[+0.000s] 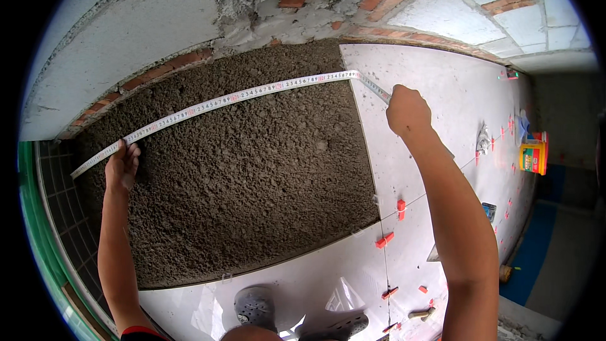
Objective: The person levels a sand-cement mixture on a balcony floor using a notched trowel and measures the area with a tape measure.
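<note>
A white tape measure blade [243, 96] stretches across a bed of rough grey-brown mortar [252, 170]. Near the bed's left end my left hand [124, 165] pinches the blade's lower edge between thumb and fingers. The blade runs on past it to the dark grid-lined strip on the left. Over the pale tile [435, 82] at the right, my right hand [409, 112] is closed in a fist round the tape. Just above the tile's left edge the blade bends down towards that fist. Whether a tape case sits inside the fist is hidden.
A rough brick and block wall [303, 0] borders the far side. Red levelling wedges [401, 209] stand along the tile joints. A yellow bucket [533, 156] is at the far right. A grey clog [255, 308] rests on the near tile, with a hammer-like tool [421, 313] further right.
</note>
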Motion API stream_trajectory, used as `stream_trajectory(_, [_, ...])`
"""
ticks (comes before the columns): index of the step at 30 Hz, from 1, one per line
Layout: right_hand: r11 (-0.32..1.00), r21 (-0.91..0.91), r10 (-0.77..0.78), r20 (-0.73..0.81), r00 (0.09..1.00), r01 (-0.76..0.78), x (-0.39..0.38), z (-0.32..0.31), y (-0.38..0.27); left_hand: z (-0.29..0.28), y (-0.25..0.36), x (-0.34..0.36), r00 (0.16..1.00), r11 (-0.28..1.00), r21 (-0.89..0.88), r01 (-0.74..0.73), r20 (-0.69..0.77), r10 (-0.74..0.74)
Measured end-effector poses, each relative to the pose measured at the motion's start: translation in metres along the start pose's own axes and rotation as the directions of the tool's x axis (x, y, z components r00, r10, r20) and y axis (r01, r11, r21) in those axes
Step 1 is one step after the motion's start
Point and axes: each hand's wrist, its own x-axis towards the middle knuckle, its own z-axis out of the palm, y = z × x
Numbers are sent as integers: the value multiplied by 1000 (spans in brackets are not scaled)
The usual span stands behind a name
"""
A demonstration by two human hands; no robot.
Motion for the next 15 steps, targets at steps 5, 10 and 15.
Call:
stream_trajectory(5, [1000, -7, 1, -7, 1000, -1, -2, -1, -2, 7, 3, -6, 1000, 1000, 19, 11, -21, -10])
stream_trajectory(10, [1000, -19, 4, 0, 1000, -4, -3, -2, -3, 6, 2, -6, 1000, 1000, 2, 1, -12, -1])
stream_trajectory(15, [1000, -9, -2, -11, 1000, 2, -4, 0, 5, 16, 0, -11, 1000, 1000, 1, 10, -16, -10])
